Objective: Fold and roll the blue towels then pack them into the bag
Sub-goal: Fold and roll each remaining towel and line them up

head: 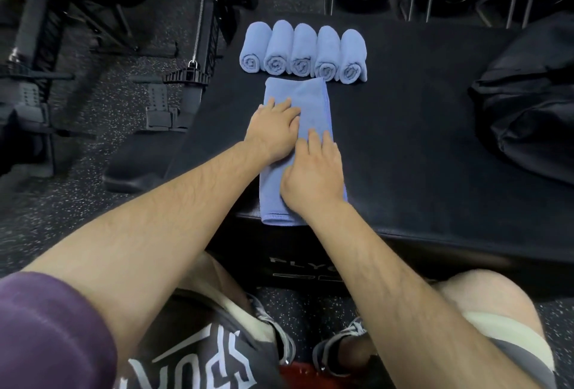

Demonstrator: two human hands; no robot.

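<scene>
Head view: folded blue towel (298, 152) lies lengthwise at frame centre on the table (419, 146); my left hand (275, 129) and right hand (313, 175) press it, fingers flat and slightly spread; advice: smooth creases, square edges, then roll tightly from the near end; five rolled towels (302, 53) above; bag (528, 109) right.

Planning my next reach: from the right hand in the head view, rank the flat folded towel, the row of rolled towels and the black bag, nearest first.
From the right hand:
1. Flat folded towel, directly beneath it.
2. Row of rolled towels, ahead, at the bench's far side.
3. Black bag, far right.
</scene>
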